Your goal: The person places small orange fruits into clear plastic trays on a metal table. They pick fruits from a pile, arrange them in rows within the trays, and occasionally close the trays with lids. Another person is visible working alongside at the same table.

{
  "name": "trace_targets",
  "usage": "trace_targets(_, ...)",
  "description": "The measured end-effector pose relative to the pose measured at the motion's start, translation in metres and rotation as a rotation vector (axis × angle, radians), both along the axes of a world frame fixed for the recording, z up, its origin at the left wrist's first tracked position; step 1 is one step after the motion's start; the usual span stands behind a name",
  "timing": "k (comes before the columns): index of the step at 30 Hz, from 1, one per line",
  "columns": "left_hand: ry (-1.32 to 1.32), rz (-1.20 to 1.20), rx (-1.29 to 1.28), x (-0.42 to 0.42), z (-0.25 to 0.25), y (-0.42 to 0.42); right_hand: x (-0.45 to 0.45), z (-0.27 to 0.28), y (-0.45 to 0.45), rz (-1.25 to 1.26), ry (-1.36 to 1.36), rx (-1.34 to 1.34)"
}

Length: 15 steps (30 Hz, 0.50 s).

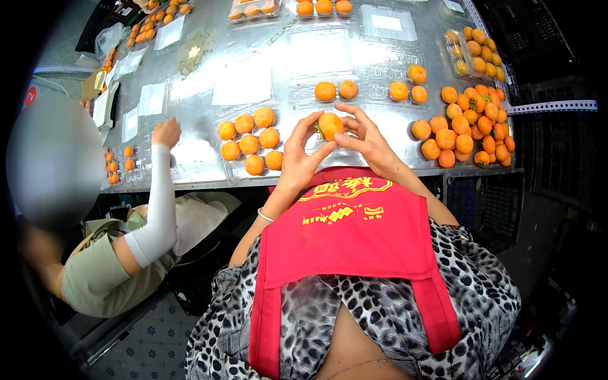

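Observation:
Between my left hand (304, 149) and my right hand (363, 135) is one orange persimmon (330, 126) with a green calyx on its left side; the fingers of both hands hold it. Just left of my hands, a clear plastic tray holds rows of persimmons (249, 144). Beyond my fingertips, two persimmons (325, 91) sit in another clear tray (304, 102). Several more (398, 90) stand in a clear tray to the right of that. A heap of loose persimmons (460, 125) lies at the right end of the metal table (199, 107).
A filled clear clamshell (463, 57) stands at the back right. White liner sheets (242, 85) lie across the table. At the left, a co-worker's sleeved arm (159, 204) reaches over the table edge. Black crates (484, 204) stand below and beside the right end.

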<state>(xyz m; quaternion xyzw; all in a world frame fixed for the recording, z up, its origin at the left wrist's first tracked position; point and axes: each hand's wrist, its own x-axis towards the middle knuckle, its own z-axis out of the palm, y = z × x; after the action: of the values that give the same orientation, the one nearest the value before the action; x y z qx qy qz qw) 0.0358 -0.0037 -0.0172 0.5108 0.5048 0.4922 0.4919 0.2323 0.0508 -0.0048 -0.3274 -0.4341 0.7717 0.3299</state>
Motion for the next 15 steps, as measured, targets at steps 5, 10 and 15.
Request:
trace_targets(5, 0.103, 0.018, 0.087, 0.000, 0.005, 0.002, -0.001, -0.004, 0.002, -0.021, 0.044, -0.077)
trace_targets(10, -0.145, 0.141, -0.163, -0.004, 0.015, 0.006, 0.002, -0.011, 0.004, -0.097, 0.138, -0.253)
trace_targets(15, -0.379, 0.068, -0.407, -0.016, 0.010, 0.004, 0.001, -0.013, 0.003, -0.087, 0.073, -0.095)
